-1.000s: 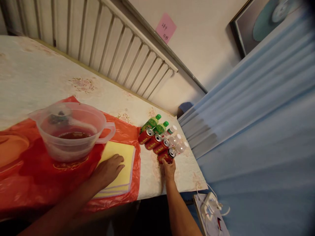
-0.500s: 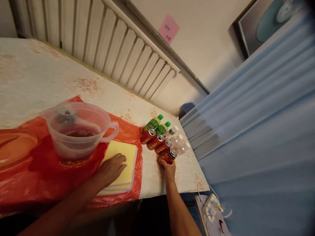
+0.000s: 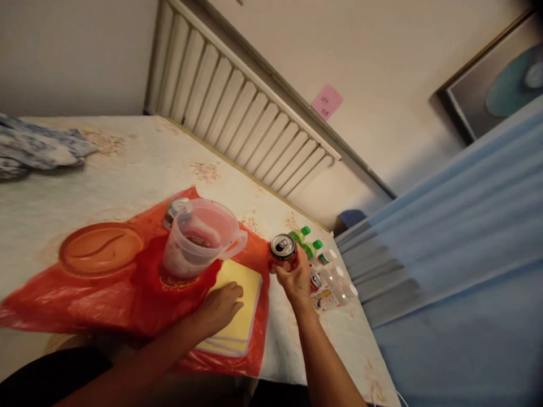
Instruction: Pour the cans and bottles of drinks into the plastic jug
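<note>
My right hand [image 3: 297, 281] is wrapped round a red drink can [image 3: 283, 251], held upright with its opened top toward me, above the table beside the other drinks. My left hand [image 3: 224, 310] lies on a stack of yellow sheets with pale purple edges [image 3: 248, 302], its fingers loosely apart and nothing in them. Left of the sheets, a clear plastic jug [image 3: 182, 254] with a handle holds some dark liquid. Another can [image 3: 177, 210] stands behind the jug, partly hidden by it.
Under the jug and sheets lies a red plastic sheet [image 3: 106, 299], with an orange oval lid or tray [image 3: 102, 249] on it. Green-capped bottles [image 3: 311, 247] and white-capped clear bottles [image 3: 348, 292] stand at right. A radiator [image 3: 237, 107] and blue curtain [image 3: 458, 237] border the table.
My right hand has lifted the nearest red can from the row and brought it left. My left hand still rests on the yellow sheets. The view has swung left.
</note>
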{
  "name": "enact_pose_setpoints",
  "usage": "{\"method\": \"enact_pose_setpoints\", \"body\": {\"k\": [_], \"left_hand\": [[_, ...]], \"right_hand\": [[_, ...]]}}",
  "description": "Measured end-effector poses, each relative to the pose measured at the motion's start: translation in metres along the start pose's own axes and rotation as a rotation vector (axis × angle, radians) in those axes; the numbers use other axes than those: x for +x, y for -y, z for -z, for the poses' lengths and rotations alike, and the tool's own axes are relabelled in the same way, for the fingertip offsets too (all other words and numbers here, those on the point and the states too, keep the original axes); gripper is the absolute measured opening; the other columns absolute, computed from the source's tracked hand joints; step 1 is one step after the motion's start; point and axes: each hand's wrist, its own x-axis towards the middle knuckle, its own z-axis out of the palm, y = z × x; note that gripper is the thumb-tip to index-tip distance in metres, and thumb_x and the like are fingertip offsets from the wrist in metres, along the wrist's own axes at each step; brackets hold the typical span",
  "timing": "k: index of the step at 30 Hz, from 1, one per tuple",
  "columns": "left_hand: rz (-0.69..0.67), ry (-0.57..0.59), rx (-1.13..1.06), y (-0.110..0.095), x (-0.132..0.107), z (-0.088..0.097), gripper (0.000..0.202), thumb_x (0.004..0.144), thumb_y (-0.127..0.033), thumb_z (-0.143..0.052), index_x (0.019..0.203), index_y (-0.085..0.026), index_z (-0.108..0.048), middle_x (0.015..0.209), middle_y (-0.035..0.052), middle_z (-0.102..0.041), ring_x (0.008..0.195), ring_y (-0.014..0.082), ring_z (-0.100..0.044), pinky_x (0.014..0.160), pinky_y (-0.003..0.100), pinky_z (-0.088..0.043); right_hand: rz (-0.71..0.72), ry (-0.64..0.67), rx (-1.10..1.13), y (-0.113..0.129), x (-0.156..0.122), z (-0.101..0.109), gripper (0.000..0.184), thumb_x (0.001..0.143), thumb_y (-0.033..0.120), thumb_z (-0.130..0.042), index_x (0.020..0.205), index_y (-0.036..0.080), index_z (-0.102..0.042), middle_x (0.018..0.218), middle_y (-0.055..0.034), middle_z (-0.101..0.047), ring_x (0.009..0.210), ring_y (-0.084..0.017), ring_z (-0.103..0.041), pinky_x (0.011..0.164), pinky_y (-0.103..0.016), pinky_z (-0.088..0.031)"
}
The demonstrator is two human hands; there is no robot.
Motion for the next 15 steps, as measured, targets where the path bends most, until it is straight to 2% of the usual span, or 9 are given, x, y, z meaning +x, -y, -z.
{"method": "enact_pose_setpoints", "body": {"k": [4,8,15], "left_hand": [[0.037,0.013,0.02,-0.003,-0.004,0.004,0.013,0.087,-0.022,-0.047,0.092,-0.021,-0.059,0.104,0.0079,-0.066,0.094,0.0232,-0.062,0.081,0.033,-0.046],[0.072,0.018,0.0,-0.007,-0.007,0.007,0.013,0.086,-0.023,-0.049,0.093,-0.021,-0.06,0.106,0.0089,-0.067,0.097,0.024,-0.063,0.083,0.034,-0.046],[0.079,0.008,-0.026,-0.007,-0.012,0.011,0.018,0.087,-0.024,-0.051,0.1,-0.02,-0.063,0.11,0.0099,-0.067,0.099,0.026,-0.064,0.086,0.035,-0.048]], "right_hand": [[0.271,0.081,-0.128,0.031,0.037,-0.008,0.062,0.07,0.017,-0.068,0.13,0.019,-0.053,0.122,-0.0116,-0.06,0.113,-0.027,-0.055,0.1,-0.046,-0.045],[0.525,0.158,-0.196,0.056,0.062,-0.018,0.063,0.076,0.016,-0.066,0.136,0.02,-0.049,0.127,-0.0137,-0.056,0.117,-0.028,-0.052,0.102,-0.048,-0.044],[0.803,0.177,-0.325,0.086,0.09,-0.025,0.054,0.085,0.013,-0.059,0.138,0.02,-0.048,0.124,-0.0155,-0.056,0.116,-0.03,-0.051,0.099,-0.053,-0.046]]}}
